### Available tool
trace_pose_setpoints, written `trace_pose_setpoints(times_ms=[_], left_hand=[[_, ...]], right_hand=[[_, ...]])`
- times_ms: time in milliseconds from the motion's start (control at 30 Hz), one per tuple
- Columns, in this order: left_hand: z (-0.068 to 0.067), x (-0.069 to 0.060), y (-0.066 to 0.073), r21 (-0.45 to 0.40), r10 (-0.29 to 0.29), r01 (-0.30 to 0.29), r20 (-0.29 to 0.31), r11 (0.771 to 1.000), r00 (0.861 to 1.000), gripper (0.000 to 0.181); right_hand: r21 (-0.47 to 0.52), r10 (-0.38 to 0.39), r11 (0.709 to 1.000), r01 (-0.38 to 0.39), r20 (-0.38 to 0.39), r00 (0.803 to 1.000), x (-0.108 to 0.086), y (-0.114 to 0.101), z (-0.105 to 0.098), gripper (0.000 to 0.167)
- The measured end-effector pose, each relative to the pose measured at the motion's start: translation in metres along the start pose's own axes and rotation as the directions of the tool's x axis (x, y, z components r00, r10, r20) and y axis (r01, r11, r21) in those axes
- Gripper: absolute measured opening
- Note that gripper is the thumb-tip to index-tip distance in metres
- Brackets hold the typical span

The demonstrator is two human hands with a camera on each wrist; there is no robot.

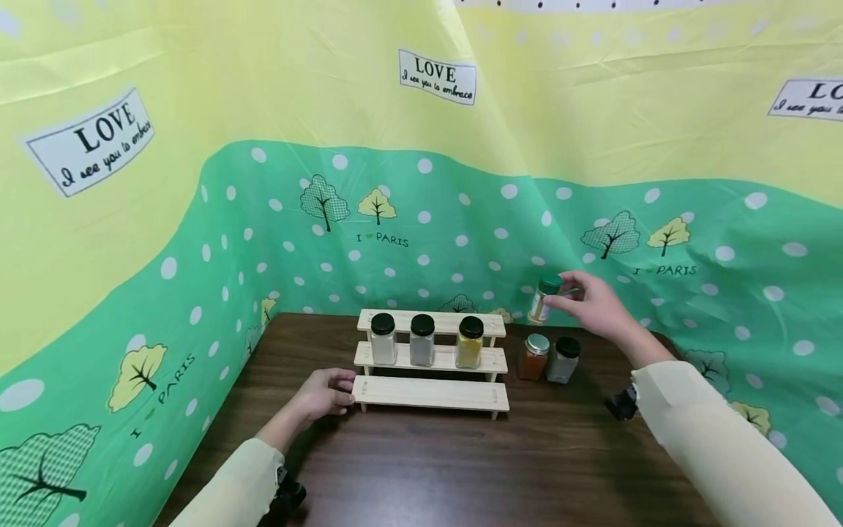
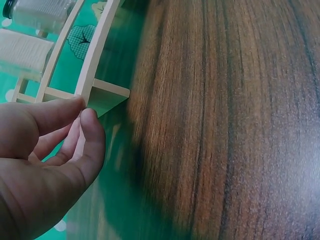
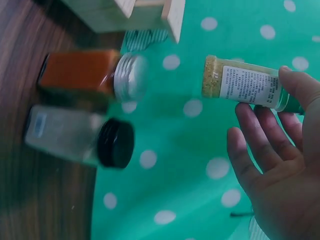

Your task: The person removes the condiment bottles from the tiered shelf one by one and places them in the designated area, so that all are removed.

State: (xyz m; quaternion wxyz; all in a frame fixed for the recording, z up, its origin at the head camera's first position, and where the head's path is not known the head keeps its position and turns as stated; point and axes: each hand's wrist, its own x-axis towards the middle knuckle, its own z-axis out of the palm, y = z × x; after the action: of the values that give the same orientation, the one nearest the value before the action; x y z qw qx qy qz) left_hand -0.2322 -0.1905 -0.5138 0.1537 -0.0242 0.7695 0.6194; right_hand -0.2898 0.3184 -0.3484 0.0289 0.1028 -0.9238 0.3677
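Note:
My right hand holds a green-capped spice jar in the air, pinching it near the cap. In the right wrist view this jar shows a white printed label and yellowish grains. At the left end of a three-tier wooden rack, my left hand pinches the edge of the lowest step between thumb and fingers. On the rack's middle step stand three black-capped jars: one with white contents, one greyish and one yellow.
Below the raised jar, a silver-lidded jar of orange-red powder and a black-capped grey jar stand side by side on the dark wooden table. A green and yellow patterned curtain hangs behind the table and along its left side.

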Motion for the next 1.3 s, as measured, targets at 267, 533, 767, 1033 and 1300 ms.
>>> trace_pose_setpoints(times_ms=[267, 533, 767, 1033, 1300], left_hand=[[0.002, -0.003, 0.001, 0.019, 0.000, 0.000, -0.013, 1.000, 1.000, 0.053], [0.004, -0.001, 0.002, 0.018, -0.008, 0.009, -0.023, 1.000, 1.000, 0.051], [0.004, -0.002, 0.003, 0.026, -0.015, 0.016, -0.037, 1.000, 0.999, 0.051], [0.004, 0.000, 0.001, 0.014, -0.011, 0.011, -0.026, 1.000, 1.000, 0.052], [0.003, 0.000, 0.002, 0.009, -0.017, 0.017, -0.022, 1.000, 1.000, 0.053]], right_hand=[[-0.017, 0.031, 0.999, -0.032, -0.056, 0.998, -0.023, 0.038, -0.012, 0.066], [-0.017, 0.063, 0.998, -0.065, -0.121, 0.991, -0.038, 0.075, -0.019, 0.060], [-0.044, 0.098, 0.994, -0.104, -0.122, 0.988, -0.049, 0.102, -0.016, 0.066], [-0.080, 0.124, 0.988, -0.133, -0.113, 0.986, -0.061, 0.134, 0.004, 0.061], [-0.070, 0.149, 0.985, -0.156, -0.106, 0.983, -0.070, 0.144, 0.021, 0.054]])
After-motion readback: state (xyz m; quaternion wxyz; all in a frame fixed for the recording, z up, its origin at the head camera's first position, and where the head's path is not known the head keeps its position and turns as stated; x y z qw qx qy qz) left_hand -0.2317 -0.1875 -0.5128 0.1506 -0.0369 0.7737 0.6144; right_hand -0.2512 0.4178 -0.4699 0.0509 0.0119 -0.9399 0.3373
